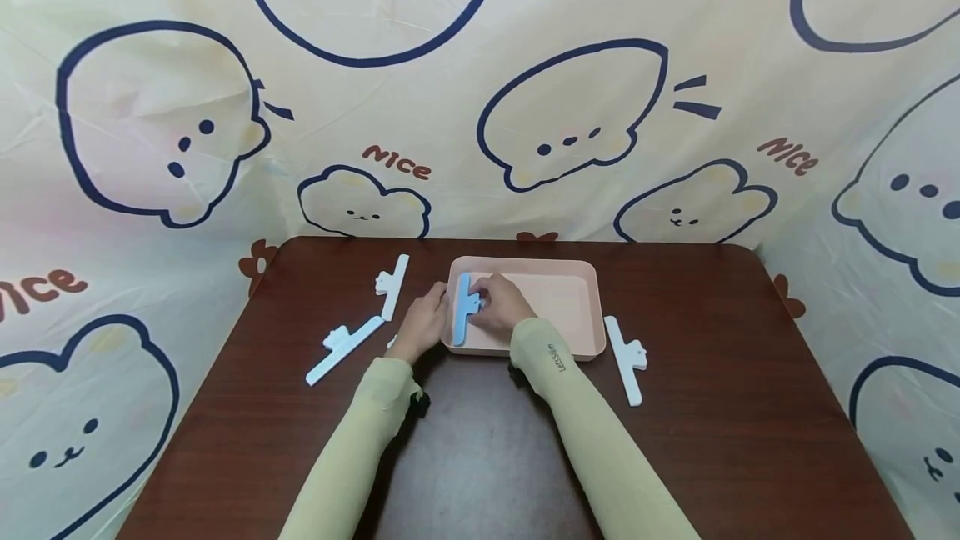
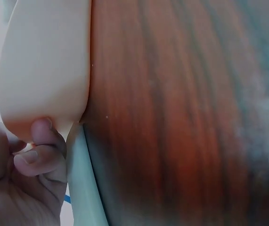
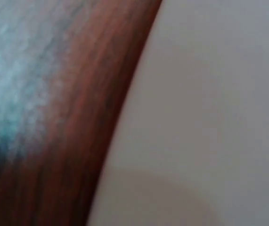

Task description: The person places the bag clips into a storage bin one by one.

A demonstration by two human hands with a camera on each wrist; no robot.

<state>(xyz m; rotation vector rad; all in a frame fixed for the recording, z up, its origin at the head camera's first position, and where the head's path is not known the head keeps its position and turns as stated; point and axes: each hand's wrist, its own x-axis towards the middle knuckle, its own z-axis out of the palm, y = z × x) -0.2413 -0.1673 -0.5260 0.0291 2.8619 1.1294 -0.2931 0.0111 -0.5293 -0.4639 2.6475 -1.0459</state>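
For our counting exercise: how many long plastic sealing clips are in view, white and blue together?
4. Two white plastic clips lie left of the pink plastic tray: one, one. A third white clip lies right of it. The blue plastic clip sits at the tray's left edge. Hands may hide more.

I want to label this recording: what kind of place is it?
Probably a staged tabletop booth: a brown wooden table enclosed by cartoon-printed cloth, with a pink tray and sealing clips laid out.
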